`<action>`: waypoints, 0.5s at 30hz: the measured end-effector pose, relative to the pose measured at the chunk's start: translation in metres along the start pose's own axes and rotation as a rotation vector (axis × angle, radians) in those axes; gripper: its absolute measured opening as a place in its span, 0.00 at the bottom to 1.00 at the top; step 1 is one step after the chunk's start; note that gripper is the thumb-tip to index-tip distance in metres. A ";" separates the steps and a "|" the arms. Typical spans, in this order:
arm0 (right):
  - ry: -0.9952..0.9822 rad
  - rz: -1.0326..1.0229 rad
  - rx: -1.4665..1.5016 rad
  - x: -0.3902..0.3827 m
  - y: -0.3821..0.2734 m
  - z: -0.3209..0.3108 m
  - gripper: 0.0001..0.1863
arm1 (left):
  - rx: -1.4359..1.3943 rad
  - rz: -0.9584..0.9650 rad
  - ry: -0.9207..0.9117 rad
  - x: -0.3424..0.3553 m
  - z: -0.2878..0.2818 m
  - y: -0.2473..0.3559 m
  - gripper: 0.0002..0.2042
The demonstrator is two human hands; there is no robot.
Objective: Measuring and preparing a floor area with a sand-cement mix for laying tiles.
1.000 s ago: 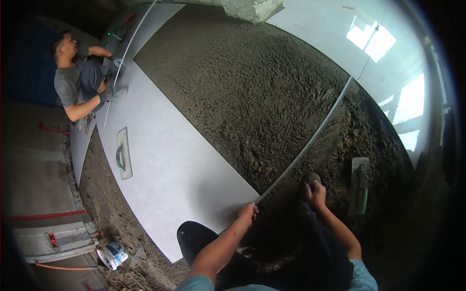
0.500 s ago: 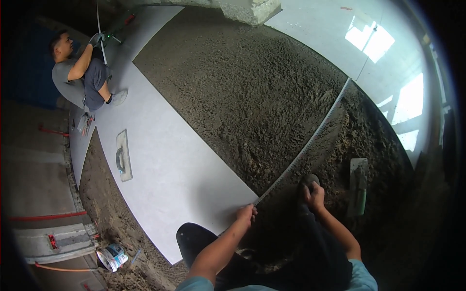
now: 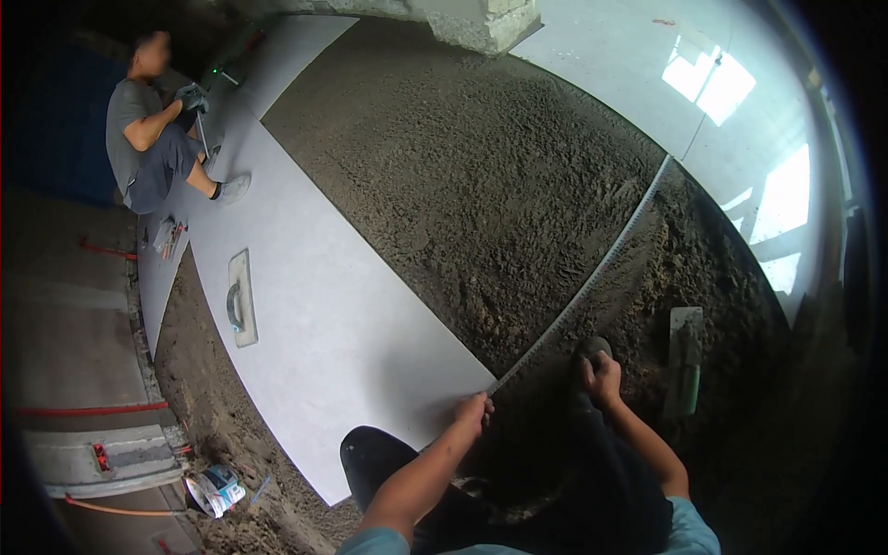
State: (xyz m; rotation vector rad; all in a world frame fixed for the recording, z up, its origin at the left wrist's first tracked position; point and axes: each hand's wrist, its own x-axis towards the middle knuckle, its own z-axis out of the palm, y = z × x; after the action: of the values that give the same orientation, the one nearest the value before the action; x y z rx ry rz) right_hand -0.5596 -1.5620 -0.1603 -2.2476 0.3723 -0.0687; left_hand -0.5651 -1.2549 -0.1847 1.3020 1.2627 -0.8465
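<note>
My left hand is closed at the near corner of a large pale floor tile, gripping the near end of a long, thin, marked measuring tape. The tape runs across the rough grey-brown mortar bed to the edge of the glossy tiles at the far right. My right hand is closed beside the toe of my dark shoe; whatever its fingers hold, if anything, is hidden. To its right, a steel trowel with a green handle lies on the mortar.
A float with a dark handle rests on the pale tile. At the far left a co-worker sits holding a rod-like tool, near small hand tools. A white-and-blue bucket stands lower left. A concrete block borders the mortar's far side.
The co-worker has shifted, straightening up and bringing the rod-like tool lower. The view has moved slightly. My hands and the measuring tape stay in place.
</note>
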 end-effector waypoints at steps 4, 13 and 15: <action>-0.017 -0.004 -0.042 0.001 -0.008 -0.002 0.10 | -0.003 0.038 0.012 0.000 -0.005 -0.001 0.13; -0.009 -0.024 -0.045 -0.007 0.008 0.003 0.11 | 0.035 0.077 -0.021 0.010 -0.006 -0.013 0.14; -0.010 -0.018 -0.021 -0.006 0.006 0.002 0.12 | 0.034 0.065 -0.005 0.002 -0.003 -0.008 0.14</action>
State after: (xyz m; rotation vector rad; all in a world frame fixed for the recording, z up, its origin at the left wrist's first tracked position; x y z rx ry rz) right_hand -0.5661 -1.5627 -0.1659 -2.2711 0.3494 -0.0630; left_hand -0.5726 -1.2531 -0.1880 1.3597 1.1998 -0.8278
